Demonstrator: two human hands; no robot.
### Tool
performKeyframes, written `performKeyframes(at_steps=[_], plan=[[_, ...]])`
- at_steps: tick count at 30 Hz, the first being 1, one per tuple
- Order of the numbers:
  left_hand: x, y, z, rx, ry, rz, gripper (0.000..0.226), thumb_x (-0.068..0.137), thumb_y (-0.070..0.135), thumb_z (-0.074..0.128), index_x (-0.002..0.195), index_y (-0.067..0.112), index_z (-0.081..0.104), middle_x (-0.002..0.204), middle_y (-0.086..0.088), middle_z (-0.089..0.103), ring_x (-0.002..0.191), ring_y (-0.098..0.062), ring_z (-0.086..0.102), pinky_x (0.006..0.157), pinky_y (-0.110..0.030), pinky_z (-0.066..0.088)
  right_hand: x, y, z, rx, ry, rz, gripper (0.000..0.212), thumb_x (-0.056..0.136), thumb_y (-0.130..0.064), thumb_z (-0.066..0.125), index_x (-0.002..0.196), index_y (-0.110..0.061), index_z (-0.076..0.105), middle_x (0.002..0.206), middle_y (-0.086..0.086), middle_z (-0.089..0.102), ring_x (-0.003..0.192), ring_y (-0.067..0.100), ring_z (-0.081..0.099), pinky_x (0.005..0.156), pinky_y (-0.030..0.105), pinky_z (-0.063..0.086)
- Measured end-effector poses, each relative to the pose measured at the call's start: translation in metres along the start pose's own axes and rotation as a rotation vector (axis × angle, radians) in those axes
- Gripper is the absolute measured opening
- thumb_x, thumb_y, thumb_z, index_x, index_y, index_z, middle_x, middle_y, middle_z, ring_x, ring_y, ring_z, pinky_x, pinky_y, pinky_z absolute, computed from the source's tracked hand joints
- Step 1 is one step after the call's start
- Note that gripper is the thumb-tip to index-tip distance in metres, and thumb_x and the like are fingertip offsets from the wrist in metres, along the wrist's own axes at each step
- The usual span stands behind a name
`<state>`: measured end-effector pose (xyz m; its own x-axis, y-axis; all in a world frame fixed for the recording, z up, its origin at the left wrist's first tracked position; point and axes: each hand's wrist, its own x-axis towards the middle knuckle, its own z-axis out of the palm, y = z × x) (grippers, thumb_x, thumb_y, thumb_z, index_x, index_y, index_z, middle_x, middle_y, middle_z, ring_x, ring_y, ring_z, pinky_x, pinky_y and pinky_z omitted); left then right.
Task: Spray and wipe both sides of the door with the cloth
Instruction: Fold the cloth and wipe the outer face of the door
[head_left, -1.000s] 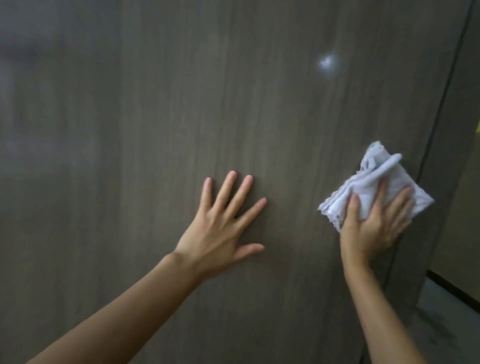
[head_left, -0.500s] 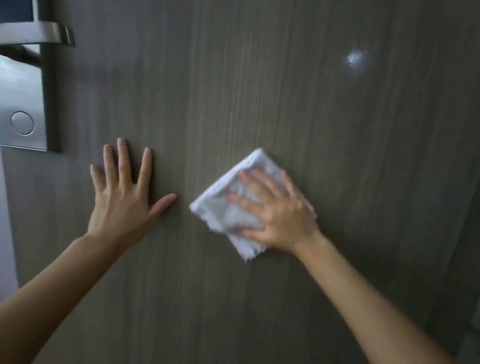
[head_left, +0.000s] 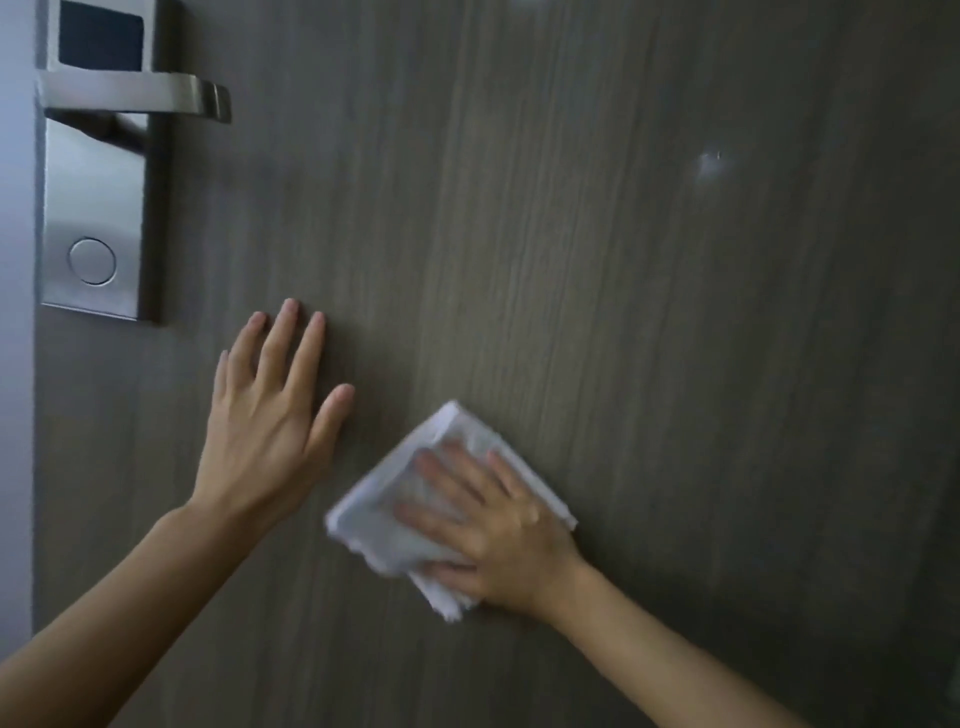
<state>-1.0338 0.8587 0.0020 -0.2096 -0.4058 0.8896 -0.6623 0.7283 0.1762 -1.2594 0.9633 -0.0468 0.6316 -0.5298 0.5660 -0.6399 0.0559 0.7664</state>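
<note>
A dark wood-grain door (head_left: 597, 260) fills the view. My left hand (head_left: 270, 421) lies flat on it with straight fingers, just below and right of the lock plate. A folded white cloth (head_left: 384, 519) is pressed against the door by my right hand (head_left: 498, 535), whose fingers spread flat over it. The cloth sits low in the middle, close to my left hand's thumb. No spray bottle is in view.
A brushed-metal lock plate (head_left: 98, 208) with a lever handle (head_left: 135, 96) and a round button sits at the upper left. The door's left edge meets a pale wall strip (head_left: 15, 312). A small bright reflection (head_left: 711, 163) shows at the upper right.
My right hand slid the cloth from the door's right edge leftward to the middle. The view swung left, bringing the lock and handle into sight. My left hand stayed flat on the door.
</note>
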Motion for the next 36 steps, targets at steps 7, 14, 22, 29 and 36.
performKeyframes(at_steps=[7, 14, 22, 29, 36], plan=[[0.007, -0.014, -0.023, 0.031, 0.081, -0.021, 0.065, 0.094, 0.050, 0.030, 0.146, 0.012, 0.031, 0.153, -0.020, 0.024, 0.141, -0.036, 0.020, 0.115, -0.055, 0.016, 0.086, 0.092, -0.021, -0.068, 0.182, 0.387, 0.063, 0.089, -0.064, 0.045, 0.144, -0.034, 0.041, 0.155, 0.011, 0.031, 0.144, 0.030, 0.024, 0.116, 0.049, 0.018], [0.031, -0.079, -0.053, 0.071, -0.022, -0.175, 0.079, 0.089, 0.066, 0.012, 0.152, 0.022, -0.006, 0.160, -0.005, -0.016, 0.145, -0.022, -0.018, 0.118, -0.050, 0.000, 0.197, 0.113, -0.036, -0.076, 0.288, 0.810, 0.065, 0.091, -0.068, 0.032, 0.148, -0.035, 0.033, 0.158, 0.013, 0.022, 0.146, 0.035, 0.016, 0.118, 0.050, 0.008], [0.033, -0.080, -0.058, -0.074, -0.057, -0.205, 0.088, 0.081, 0.075, 0.005, 0.152, 0.023, -0.007, 0.159, 0.002, -0.020, 0.144, -0.016, -0.021, 0.118, -0.045, 0.000, 0.138, -0.025, 0.004, 0.019, 0.022, -0.045, 0.060, 0.090, -0.057, 0.047, 0.144, -0.032, 0.042, 0.158, 0.011, 0.024, 0.148, 0.028, 0.013, 0.120, 0.048, 0.008], [0.029, -0.087, -0.056, -0.007, -0.093, -0.179, 0.087, 0.082, 0.076, 0.007, 0.149, 0.025, -0.015, 0.156, 0.001, -0.026, 0.143, -0.019, -0.025, 0.118, -0.046, 0.001, 0.175, 0.028, -0.003, -0.061, 0.064, -0.036, 0.069, 0.084, -0.064, 0.050, 0.145, -0.032, 0.041, 0.156, 0.008, 0.028, 0.146, 0.026, 0.021, 0.118, 0.046, 0.013], [0.031, -0.090, -0.055, 0.028, -0.061, -0.173, 0.085, 0.079, 0.078, -0.001, 0.145, 0.028, -0.021, 0.155, 0.002, -0.030, 0.142, -0.019, -0.028, 0.119, -0.043, -0.001, 0.252, 0.091, -0.037, -0.078, 0.214, 0.619, 0.068, 0.091, -0.067, 0.031, 0.150, -0.034, 0.028, 0.160, 0.012, 0.017, 0.147, 0.033, 0.012, 0.119, 0.053, 0.010]])
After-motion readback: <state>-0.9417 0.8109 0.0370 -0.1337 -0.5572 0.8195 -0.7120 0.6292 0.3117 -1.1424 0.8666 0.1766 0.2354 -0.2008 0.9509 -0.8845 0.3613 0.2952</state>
